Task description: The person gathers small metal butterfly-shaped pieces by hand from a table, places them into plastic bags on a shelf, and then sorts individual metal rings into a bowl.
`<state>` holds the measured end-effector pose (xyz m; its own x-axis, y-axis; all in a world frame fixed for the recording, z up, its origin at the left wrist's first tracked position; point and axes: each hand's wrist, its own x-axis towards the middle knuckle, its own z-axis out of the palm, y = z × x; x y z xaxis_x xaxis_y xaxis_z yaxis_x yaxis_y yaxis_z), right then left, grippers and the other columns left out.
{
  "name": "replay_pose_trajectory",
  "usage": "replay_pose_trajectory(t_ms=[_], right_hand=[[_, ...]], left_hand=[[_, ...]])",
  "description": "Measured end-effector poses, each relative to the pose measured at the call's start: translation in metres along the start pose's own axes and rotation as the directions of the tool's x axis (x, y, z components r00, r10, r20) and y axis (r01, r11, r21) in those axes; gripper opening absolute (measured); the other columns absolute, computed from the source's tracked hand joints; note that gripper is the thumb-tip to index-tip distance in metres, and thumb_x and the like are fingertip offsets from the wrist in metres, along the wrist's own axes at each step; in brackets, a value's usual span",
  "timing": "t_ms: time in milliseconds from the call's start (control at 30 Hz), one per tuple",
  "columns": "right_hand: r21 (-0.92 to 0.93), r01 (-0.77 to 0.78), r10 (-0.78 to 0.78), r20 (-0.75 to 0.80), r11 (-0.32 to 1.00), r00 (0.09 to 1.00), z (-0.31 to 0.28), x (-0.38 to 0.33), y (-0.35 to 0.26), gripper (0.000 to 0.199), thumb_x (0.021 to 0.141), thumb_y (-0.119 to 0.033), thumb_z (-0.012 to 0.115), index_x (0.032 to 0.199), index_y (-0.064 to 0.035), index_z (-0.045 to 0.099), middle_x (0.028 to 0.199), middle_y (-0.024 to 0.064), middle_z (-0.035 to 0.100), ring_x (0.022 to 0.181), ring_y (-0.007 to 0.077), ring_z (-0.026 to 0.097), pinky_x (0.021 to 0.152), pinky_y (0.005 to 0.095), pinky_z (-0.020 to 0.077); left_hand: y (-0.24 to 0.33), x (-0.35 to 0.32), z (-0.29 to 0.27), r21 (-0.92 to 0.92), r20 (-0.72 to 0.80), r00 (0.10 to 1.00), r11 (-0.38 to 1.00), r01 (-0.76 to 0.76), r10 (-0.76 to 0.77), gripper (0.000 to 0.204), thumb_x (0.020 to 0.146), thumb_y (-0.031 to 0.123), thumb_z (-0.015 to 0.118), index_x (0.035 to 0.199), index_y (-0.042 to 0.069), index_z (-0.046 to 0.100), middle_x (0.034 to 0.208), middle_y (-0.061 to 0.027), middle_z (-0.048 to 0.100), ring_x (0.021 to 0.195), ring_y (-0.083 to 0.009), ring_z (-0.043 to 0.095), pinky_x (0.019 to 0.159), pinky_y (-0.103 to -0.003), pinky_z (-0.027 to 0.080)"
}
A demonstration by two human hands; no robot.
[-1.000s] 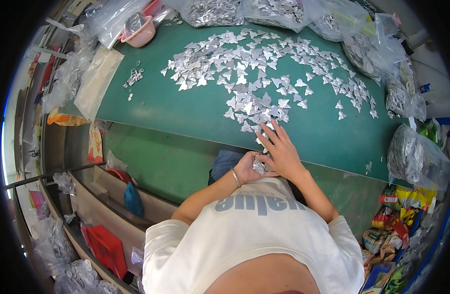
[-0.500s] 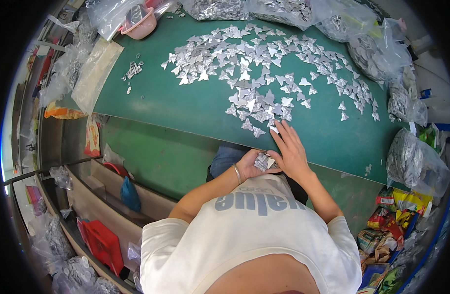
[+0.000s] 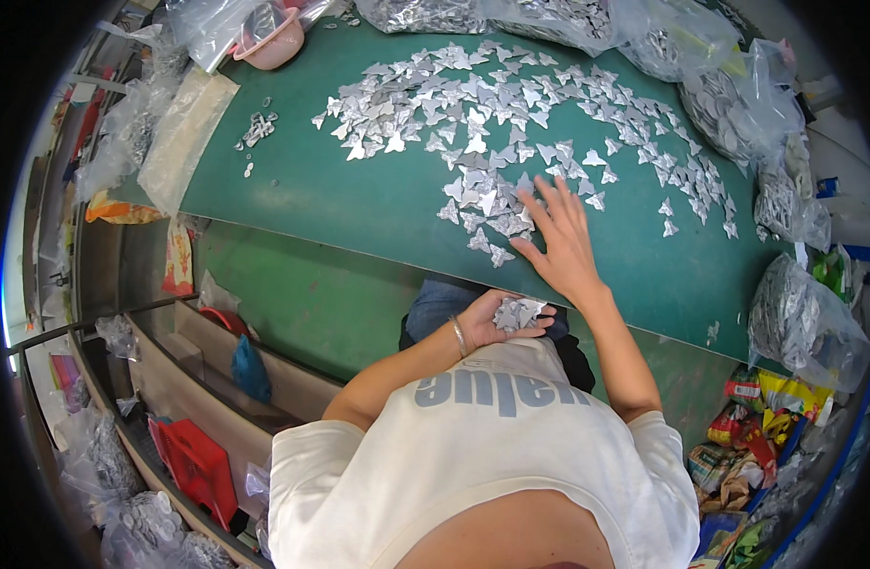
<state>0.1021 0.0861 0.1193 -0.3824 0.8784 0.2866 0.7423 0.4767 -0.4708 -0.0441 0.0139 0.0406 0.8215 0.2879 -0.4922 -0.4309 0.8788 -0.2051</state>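
Small flat silver metal pieces (image 3: 476, 142), shaped like butterflies or arrowheads with pointed wings, lie spread in a loose pile on the green tabletop (image 3: 293, 204). Just off the table's near edge, my left hand (image 3: 480, 324) is cupped palm up. It holds a small heap of the same metal pieces (image 3: 517, 315). My right hand (image 3: 565, 248) reaches over the table with fingers spread, its fingertips at the near right part of the pile. Nothing shows in its grasp, though the underside of the fingers is hidden.
Clear bags of metal parts (image 3: 719, 109) line the back and right edges. A pink bowl (image 3: 271, 43), a flat plastic bag (image 3: 188, 137) and a few small fittings (image 3: 257, 129) are on the left. Below left stands a compartmented bin (image 3: 202, 370) with a red plastic item (image 3: 198, 460).
My right hand has moved forward and away from my left hand, onto the near pieces, its fingers spreading. My left hand stays nearly in place with its heap, now more exposed.
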Motion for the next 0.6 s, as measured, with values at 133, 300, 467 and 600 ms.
replay_pose_trajectory(t_ms=[133, 300, 467, 600], right_hand=[[0.010, 0.023, -0.024, 0.159, 1.000, 0.987, -0.003, -0.023, -0.001, 0.054, 0.074, -0.027, 0.066, 0.121, -0.0077, 0.048, 0.128, 0.0173, 0.040, 0.124, 0.0362, 0.031, 0.102, 0.0501, 0.0238], [0.088, -0.030, 0.012, 0.202, 0.996, 0.979, -0.011, -0.067, -0.017, 0.053, 0.072, -0.023, 0.067, 0.117, -0.0033, 0.049, 0.127, 0.0199, 0.039, 0.122, 0.0371, 0.033, 0.101, 0.0507, 0.0246], [0.146, 0.001, -0.031, 0.198, 0.989, 0.980, -0.002, -0.097, -0.029, 0.046, 0.071, -0.020, 0.067, 0.112, -0.0026, 0.052, 0.126, 0.0193, 0.041, 0.122, 0.0387, 0.034, 0.100, 0.0525, 0.0247], [0.367, 0.036, -0.075, 0.092, 0.930, 0.993, 0.010, -0.111, -0.034, 0.043, 0.073, -0.020, 0.064, 0.111, -0.0031, 0.053, 0.126, 0.0172, 0.042, 0.122, 0.0386, 0.034, 0.100, 0.0524, 0.0255]], left_hand=[[0.001, 0.001, -0.002, -0.003, -0.024, 1.000, 1.000, 0.000, 0.000, 0.039, 0.088, 0.024, 0.045, 0.116, -0.004, 0.048, 0.115, -0.0212, 0.053, 0.104, -0.0357, 0.054, 0.093, -0.048, 0.042], [-0.003, -0.004, 0.016, 0.036, -0.108, 0.986, 0.991, -0.126, 0.129, 0.035, 0.090, 0.031, 0.041, 0.114, 0.008, 0.052, 0.112, -0.0119, 0.057, 0.103, -0.0280, 0.056, 0.089, -0.051, 0.044], [-0.002, 0.006, -0.002, -0.007, -0.101, 0.990, 0.995, -0.097, 0.096, 0.037, 0.090, 0.038, 0.040, 0.113, 0.013, 0.053, 0.110, -0.0081, 0.058, 0.100, -0.0250, 0.057, 0.083, -0.044, 0.048], [0.001, 0.023, -0.043, -0.148, 0.079, 0.996, 0.989, -0.021, 0.033, 0.037, 0.090, 0.037, 0.041, 0.112, 0.010, 0.053, 0.107, -0.0107, 0.058, 0.100, -0.0255, 0.057, 0.083, -0.043, 0.048]])
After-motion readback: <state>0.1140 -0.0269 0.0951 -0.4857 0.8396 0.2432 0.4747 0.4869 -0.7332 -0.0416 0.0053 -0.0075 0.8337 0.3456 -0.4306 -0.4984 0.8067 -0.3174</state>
